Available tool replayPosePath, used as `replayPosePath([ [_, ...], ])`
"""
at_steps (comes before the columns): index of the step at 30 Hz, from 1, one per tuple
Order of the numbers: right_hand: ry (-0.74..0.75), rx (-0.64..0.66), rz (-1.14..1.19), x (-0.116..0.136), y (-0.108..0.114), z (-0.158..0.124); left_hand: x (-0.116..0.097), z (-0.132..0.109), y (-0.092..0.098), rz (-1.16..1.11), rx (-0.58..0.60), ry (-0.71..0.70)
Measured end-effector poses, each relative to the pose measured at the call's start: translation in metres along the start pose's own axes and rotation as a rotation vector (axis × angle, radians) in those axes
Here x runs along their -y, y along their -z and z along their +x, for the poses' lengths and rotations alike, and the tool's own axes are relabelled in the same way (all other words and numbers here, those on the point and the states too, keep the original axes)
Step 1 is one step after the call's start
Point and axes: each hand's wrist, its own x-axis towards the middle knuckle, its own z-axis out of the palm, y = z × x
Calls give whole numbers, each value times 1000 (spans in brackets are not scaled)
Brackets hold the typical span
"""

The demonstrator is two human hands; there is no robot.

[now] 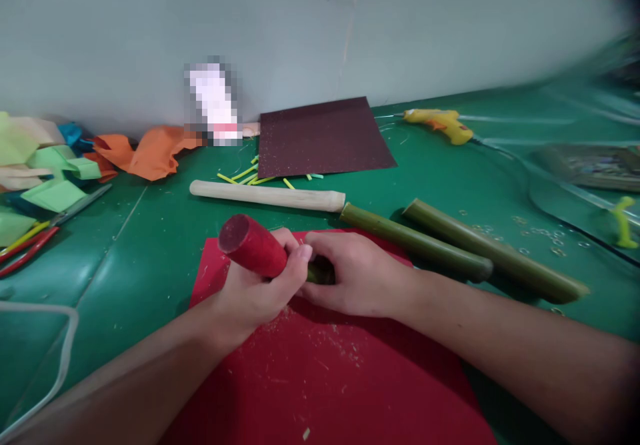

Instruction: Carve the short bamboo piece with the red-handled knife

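A thick red cylinder [257, 248], tilted with its flat round end up and to the left, is gripped in my left hand [263, 288]. My right hand [363, 275] is curled around a short dark green piece [321, 270] that looks like bamboo. Both hands touch at the thumbs, over a red sheet [330, 365] strewn with small pale shavings. Whether the green piece joins the red cylinder is hidden by my fingers. Just beyond the hands lies a pale peeled stick [267, 195]. Two green bamboo lengths [415, 241] [495, 251] rest to the right.
Behind are a dark brown sheet [323, 139], yellow-green strips [245, 177] and a blurred-out phone-like object [215, 103]. Orange paper [155, 153] and red-handled scissors [33, 251] lie left. At the right are a yellow glue gun [443, 125], its cord and small clear rings [547, 235].
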Motion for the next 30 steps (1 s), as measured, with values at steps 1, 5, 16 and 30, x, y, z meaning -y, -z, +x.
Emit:
replayPosePath([
  [1,-2,0,4,0,0,0,0,0,0,-1,-3,-6],
  [5,-11,9,4,0,0,1,1,0,-1,1,-19,-8],
  [16,9,30,-25,-1,1,1,-7,5,0,-5,5,137],
  [30,-24,19,-43,1,2,2,-7,8,-3,21,-150,172],
])
